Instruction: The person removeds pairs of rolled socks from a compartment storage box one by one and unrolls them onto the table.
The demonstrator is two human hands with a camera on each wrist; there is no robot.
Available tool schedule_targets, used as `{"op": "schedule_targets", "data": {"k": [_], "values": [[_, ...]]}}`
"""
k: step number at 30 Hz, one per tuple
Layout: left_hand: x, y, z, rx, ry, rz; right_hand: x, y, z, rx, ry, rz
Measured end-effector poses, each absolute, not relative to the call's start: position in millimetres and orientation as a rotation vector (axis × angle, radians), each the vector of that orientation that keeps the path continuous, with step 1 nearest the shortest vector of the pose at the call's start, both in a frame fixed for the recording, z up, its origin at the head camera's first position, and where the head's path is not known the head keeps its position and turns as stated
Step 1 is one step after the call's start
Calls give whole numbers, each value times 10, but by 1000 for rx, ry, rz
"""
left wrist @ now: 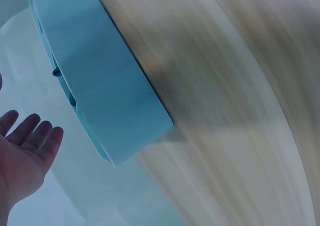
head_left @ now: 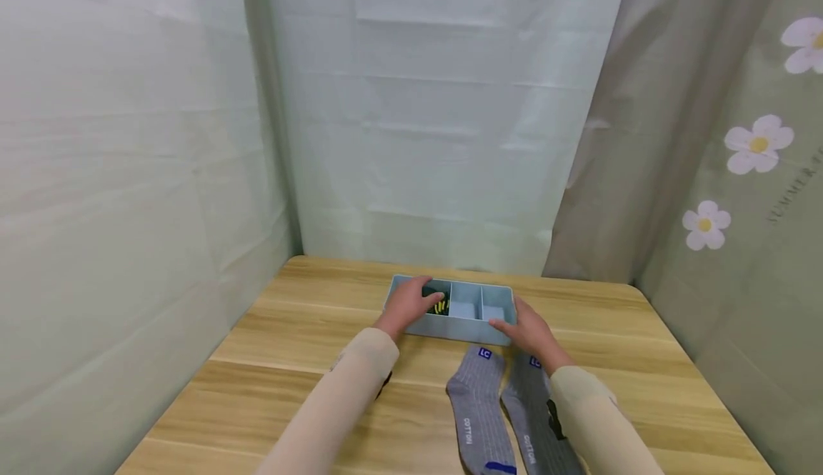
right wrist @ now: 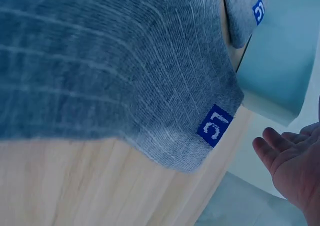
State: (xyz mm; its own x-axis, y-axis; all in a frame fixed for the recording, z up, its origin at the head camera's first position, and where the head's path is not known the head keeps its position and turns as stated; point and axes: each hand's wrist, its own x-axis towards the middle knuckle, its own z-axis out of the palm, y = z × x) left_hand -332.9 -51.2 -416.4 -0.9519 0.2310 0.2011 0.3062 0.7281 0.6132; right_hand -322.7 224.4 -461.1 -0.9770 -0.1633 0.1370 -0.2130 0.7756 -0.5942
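A light blue divided box stands toward the back of the table. My left hand is over its left end, fingers spread and thumb pointing inward. Beside the thumb, a dark bundle with yellow stripes lies in a compartment, partly hidden by the hand. At the right end is my right hand, its thumb close to the front wall and its fingers loosely extended. In the left wrist view the left hand has relaxed fingers apart from the box. The right hand has nothing between its fingers.
Two grey socks lie flat before the box: a lighter one and a darker one, partly under the right forearm. Two compartments on the right show bare floors. Pale curtains hang behind and beside the wooden table.
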Motion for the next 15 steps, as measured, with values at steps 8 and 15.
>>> {"op": "schedule_targets", "data": {"k": [8, 15], "values": [[-3372, -276, -4228, -186, -2750, -1231, -3264, 2281, -4696, 232, -2970, 991], [-3392, -196, -4281, -79, -2695, -1299, -3263, 2248, -4671, 201, -2967, 1012]]}}
